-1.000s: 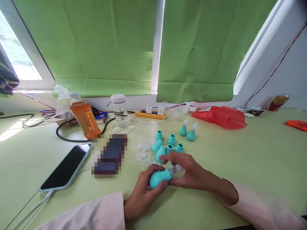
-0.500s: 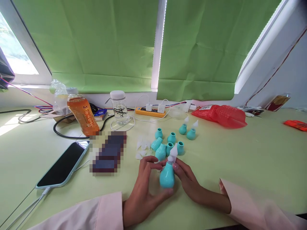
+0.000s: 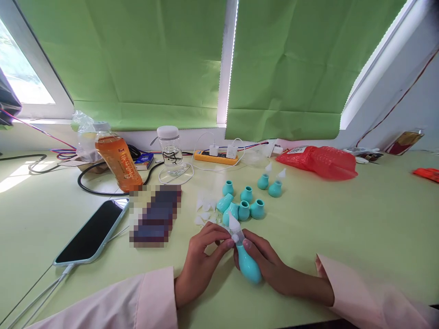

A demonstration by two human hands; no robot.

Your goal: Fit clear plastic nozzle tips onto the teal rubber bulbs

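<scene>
My right hand point(image 3: 265, 265) holds a teal rubber bulb point(image 3: 248, 267) with a clear white tip point(image 3: 234, 225) pointing up and away. My left hand point(image 3: 202, 258) pinches the bulb's neck just below that tip. Both hands rest low on the pale green table point(image 3: 360, 214). Just beyond them lie several open teal bulbs point(image 3: 244, 204) without tips and a scatter of loose white tips point(image 3: 205, 211). Two bulbs with tips fitted point(image 3: 270, 183) stand farther back.
A phone point(image 3: 89, 234) on a cable lies at the left, next to a blurred dark rectangle point(image 3: 156, 214). An orange drink bottle point(image 3: 118, 157), a clear jar point(image 3: 170, 151), a yellow power strip point(image 3: 215, 158) and a red plastic bag point(image 3: 318, 162) line the back under green blinds.
The bulb went from lying sideways in both hands to upright, then tilted back toward me. My left hand moved from its body up to its neck, and my right hand now cradles it.
</scene>
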